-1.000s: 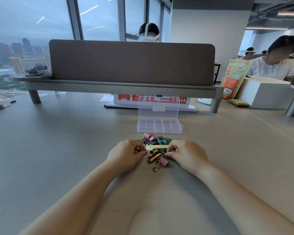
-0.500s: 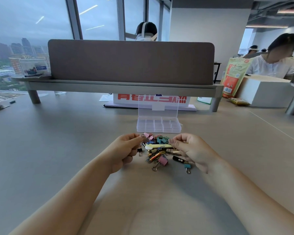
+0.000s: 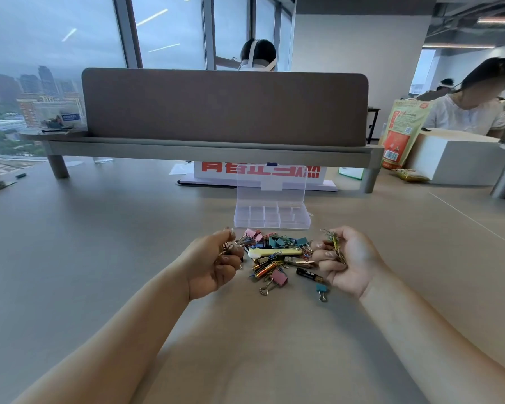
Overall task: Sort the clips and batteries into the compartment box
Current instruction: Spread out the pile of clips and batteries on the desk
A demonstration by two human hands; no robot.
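A clear plastic compartment box (image 3: 271, 218) stands with its lid up, just beyond a pile of coloured binder clips, paper clips and batteries (image 3: 274, 252). My left hand (image 3: 213, 263) is palm up at the pile's left side, fingers curled round a few small metal clips. On the pile's right, my right hand (image 3: 344, 258) is also palm up, cupping a bunch of paper clips. A black battery (image 3: 309, 275), a pink clip (image 3: 277, 279) and a teal clip (image 3: 322, 290) lie at the near edge of the pile.
A raised shelf with a brown divider panel (image 3: 225, 109) crosses the desk behind the box, with a red-lettered sign (image 3: 260, 173) under it. An orange bag (image 3: 400, 132) and a white box (image 3: 455, 158) sit far right. People sit beyond.
Both hands lifted off the pile and turned palm up, each now holding clips. They moved apart, uncovering the black battery and the teal clip on the right.
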